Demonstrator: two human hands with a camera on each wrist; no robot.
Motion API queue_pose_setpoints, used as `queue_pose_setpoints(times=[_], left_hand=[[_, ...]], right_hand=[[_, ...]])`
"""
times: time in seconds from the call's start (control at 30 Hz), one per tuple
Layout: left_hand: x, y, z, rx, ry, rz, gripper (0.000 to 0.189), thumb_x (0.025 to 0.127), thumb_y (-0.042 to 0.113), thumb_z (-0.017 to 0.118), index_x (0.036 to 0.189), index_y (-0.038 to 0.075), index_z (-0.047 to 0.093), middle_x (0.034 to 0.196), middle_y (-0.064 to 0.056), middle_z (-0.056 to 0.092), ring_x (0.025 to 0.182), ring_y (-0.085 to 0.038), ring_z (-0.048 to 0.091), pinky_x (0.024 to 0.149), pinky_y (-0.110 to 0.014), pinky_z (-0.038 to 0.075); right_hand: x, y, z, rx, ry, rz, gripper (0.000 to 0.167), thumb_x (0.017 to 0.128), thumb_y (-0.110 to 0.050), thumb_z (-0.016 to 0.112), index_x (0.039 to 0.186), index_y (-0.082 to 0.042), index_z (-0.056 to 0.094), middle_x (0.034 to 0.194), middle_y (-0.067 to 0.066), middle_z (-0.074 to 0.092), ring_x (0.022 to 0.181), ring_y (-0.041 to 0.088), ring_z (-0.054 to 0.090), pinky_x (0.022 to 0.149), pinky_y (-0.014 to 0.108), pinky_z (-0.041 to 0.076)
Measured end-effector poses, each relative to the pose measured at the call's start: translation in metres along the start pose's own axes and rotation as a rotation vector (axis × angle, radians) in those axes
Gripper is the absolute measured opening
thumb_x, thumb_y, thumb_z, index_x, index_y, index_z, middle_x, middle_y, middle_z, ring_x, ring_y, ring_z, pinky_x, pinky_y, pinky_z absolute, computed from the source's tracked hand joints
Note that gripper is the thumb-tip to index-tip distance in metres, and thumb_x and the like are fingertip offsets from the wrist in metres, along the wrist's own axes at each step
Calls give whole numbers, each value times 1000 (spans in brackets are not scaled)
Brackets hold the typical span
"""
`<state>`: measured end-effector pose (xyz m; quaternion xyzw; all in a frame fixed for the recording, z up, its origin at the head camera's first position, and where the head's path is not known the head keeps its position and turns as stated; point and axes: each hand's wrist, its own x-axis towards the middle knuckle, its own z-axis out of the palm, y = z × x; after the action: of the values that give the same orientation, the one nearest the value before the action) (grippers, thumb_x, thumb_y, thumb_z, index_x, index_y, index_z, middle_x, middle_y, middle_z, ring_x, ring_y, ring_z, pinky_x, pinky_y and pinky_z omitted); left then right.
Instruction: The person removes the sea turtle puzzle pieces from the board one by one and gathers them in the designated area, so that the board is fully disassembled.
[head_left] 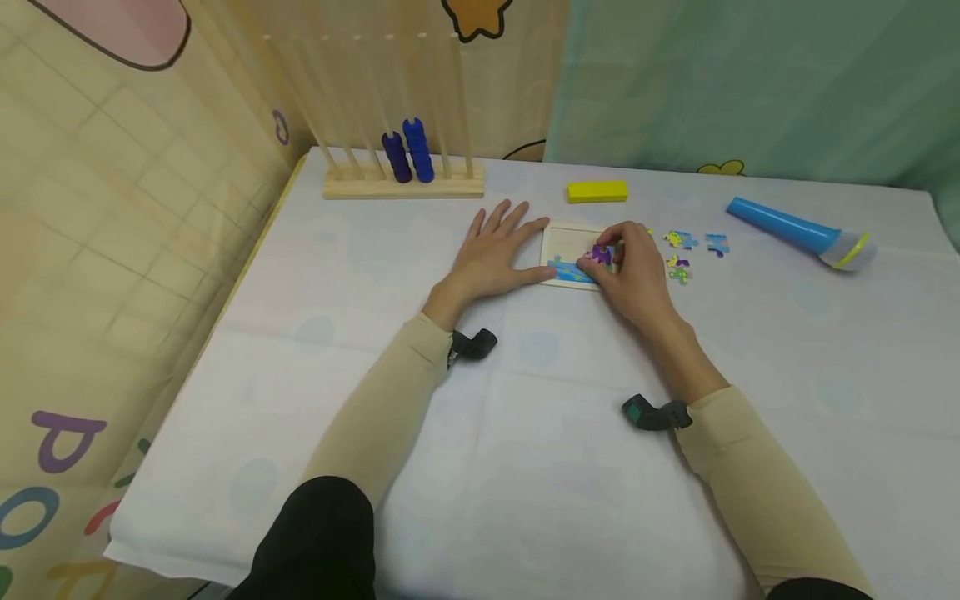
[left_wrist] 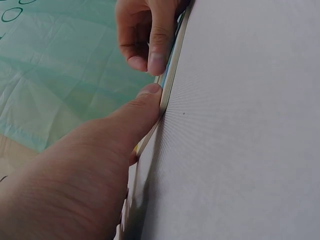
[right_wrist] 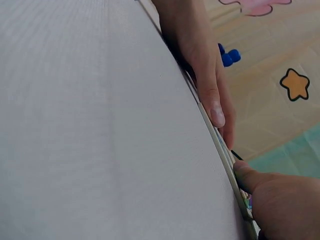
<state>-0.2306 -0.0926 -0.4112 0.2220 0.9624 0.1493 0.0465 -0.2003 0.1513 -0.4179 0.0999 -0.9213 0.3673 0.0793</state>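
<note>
A shallow wooden puzzle tray lies on the white cloth, with joined blue puzzle pieces along its near side. My left hand has its fingers spread at the tray's left side; its thumb rests on the near left corner, and in the left wrist view the thumb presses the rim. Over the tray's right half, my right hand pinches a purple puzzle piece between thumb and fingers. Part of the tray is hidden beneath that hand. Several loose puzzle pieces lie to the right.
Behind the left hand stands a wooden peg rack with dark blue beads on two rods. A yellow block lies beyond the tray. At far right is a blue, flashlight-shaped object with a grey end. Curtains hang behind the table.
</note>
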Motion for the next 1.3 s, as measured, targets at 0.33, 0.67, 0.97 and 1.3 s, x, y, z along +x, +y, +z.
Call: queue_pose_setpoints(times=[0.33,0.67,0.97,1.3], left_hand=[[0,1,0,1,-6,-3,88,96,74,56,168,34,27,179,-3,10,166,-28,-2,133,-52,-7],[0,-1,-1,10,-12,-17,89,95,76,55,168,35,26,179,-1,9,166,-27,-3,133,-51,-8],[1,1,1,-1,1,-2,89,95,76,55,168,35,27,179,-1,10,166,-27,-2,133,-52,-6],[0,1,0,10,-11,-8,88,95,76,55,168,35,26,179,0,8,166,-26,-3,133,-51,-7]], right_hand=[[-5,7,1,54,80,-63,32,102,-19,72,129,-5,61,110,16,62,94,28,50,80,33,36],[-6,7,0,169,231,-24,24,104,-21,69,123,-7,69,111,10,72,92,15,55,79,17,41],[-11,8,-20,119,298,142,30,106,-28,65,131,-10,68,116,9,70,97,11,54,84,14,42],[-16,34,-55,94,338,251,33,105,-33,66,129,-12,72,113,5,69,94,4,56,84,15,42]])
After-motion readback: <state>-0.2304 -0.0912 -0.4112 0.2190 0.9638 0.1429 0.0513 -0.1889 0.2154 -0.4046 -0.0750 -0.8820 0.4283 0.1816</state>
